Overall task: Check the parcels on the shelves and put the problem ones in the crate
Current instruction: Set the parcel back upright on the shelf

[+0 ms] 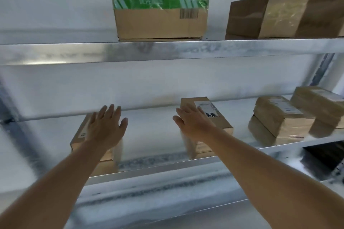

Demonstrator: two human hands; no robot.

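Note:
Two small cardboard parcels lie on the middle metal shelf [152, 130]. My left hand [107, 126] is spread flat, fingers straight, over the left parcel [80, 135]. Over the near end of the right parcel [217, 117], which bears a white label with dark writing, hovers my right hand [193, 122], fingers straight too. Whether either palm touches its box I cannot tell. No crate is in view.
On the upper shelf [167, 50] stands a tall box with green tape [160, 5], with brown boxes [266, 16] to its right. Several taped parcels [279, 117] are stacked at the right end of the middle shelf. A dark gap [323, 156] shows below at the right.

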